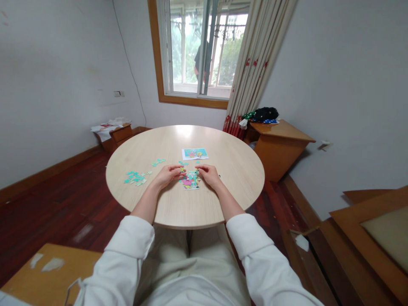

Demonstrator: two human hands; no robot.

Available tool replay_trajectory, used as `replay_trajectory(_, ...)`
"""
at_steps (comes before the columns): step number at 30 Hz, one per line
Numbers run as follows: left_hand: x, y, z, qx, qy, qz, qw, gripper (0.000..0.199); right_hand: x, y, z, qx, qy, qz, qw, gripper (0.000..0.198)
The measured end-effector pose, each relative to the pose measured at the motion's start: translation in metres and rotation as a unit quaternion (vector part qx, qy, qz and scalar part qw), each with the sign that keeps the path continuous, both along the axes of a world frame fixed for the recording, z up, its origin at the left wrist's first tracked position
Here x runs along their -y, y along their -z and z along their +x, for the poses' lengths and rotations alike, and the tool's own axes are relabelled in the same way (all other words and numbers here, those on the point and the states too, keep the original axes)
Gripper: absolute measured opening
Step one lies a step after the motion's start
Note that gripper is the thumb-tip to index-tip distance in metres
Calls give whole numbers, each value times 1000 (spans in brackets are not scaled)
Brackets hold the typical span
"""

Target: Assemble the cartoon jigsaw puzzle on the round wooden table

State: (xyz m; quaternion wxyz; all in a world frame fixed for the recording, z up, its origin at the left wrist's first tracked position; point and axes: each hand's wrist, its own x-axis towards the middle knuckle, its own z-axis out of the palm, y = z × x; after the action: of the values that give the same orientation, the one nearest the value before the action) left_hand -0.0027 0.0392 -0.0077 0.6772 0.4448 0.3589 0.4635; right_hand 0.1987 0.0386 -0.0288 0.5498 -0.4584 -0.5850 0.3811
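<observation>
A partly joined jigsaw puzzle (190, 182) in pink, teal and white lies flat near the middle of the round table (191, 208). At its upper left, my left hand (168, 176) pinches a small yellow-green puzzle piece (182, 169) between thumb and fingers. My right hand (208, 173) is closed at the puzzle's upper right, its fingertips on a small puzzle piece (196, 170) that they partly hide. Just beyond the hands lie a few loose teal pieces (183, 163). Behind these rests a picture sheet (195, 154) with a teal cartoon scene.
Loose teal and pale pieces (135, 177) are heaped on the table's left, with a smaller group (158, 162) closer in. A wooden cabinet (280, 142) with cloths on it stands at the right, beside a curtain (255, 63). Outside the window stands a person (202, 61).
</observation>
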Motion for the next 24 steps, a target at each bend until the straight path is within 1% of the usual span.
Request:
replay_trajectory(4, 0, 1, 1, 1, 0, -7, 1000, 24, 1, -2, 0, 24, 15, 19, 999, 18)
replay_trajectory(8, -1, 2, 2, 1, 0, -10, 1000, 22, 1, -3, 0, 36, 16, 17, 999, 19)
replay_trajectory(17, -1, 3, 2, 0, 5, -9, 1000, 16, 1, -1, -1, -4, 1, 9, 1000, 20)
replay_trajectory(24, -1, 2, 1, 3, 17, -13, 1000, 16, 1, 0, -1, -6, 2, 8, 1000, 20)
